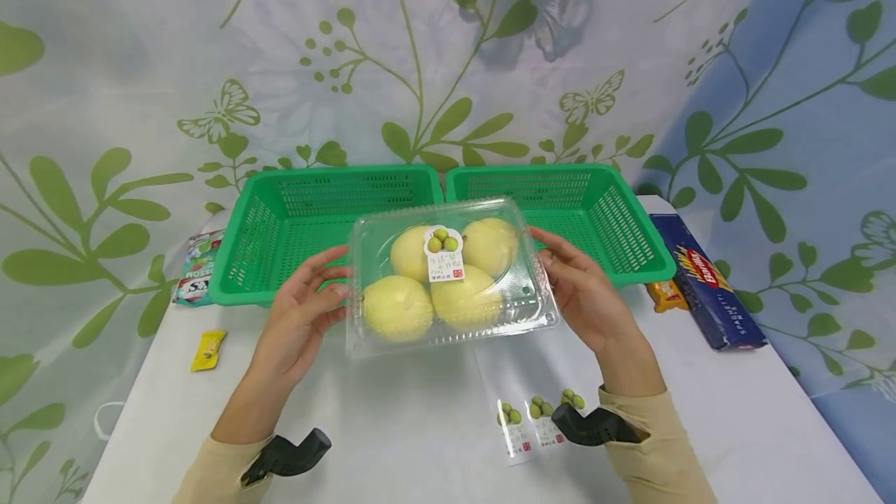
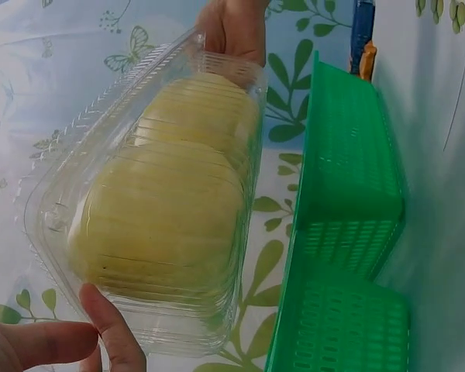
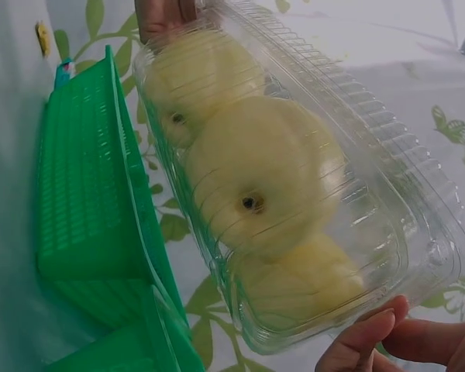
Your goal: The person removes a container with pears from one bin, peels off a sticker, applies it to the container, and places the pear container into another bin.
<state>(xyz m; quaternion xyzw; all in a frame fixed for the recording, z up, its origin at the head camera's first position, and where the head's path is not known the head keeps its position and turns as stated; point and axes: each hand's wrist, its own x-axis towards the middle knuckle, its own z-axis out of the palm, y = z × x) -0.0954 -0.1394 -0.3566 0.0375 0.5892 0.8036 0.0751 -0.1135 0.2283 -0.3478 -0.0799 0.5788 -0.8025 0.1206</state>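
A transparent plastic clamshell box (image 1: pixel 532 309) with several yellow pears (image 1: pixel 397 308) inside is held up above the table. On its lid is a white sticker (image 1: pixel 445 253) with green fruit printed on it. My left hand (image 1: pixel 301 313) grips the box's left end, thumb and fingers at its edge. At the opposite end, my right hand (image 1: pixel 584 286) holds the edge between thumb and fingers, as the right wrist view also shows with the fingers (image 3: pixel 364 337) at the rim. The lid looks shut, and the pears' undersides show in both wrist views.
Two green baskets, one left (image 1: pixel 234 255) and one right (image 1: pixel 654 243), stand side by side behind the box. A sticker sheet (image 1: pixel 514 442) lies in front. Left are a yellow packet (image 1: pixel 208 350) and a teal bag (image 1: pixel 196 271); right, a blue spaghetti box (image 1: pixel 710 286) and an orange packet (image 1: pixel 666 296).
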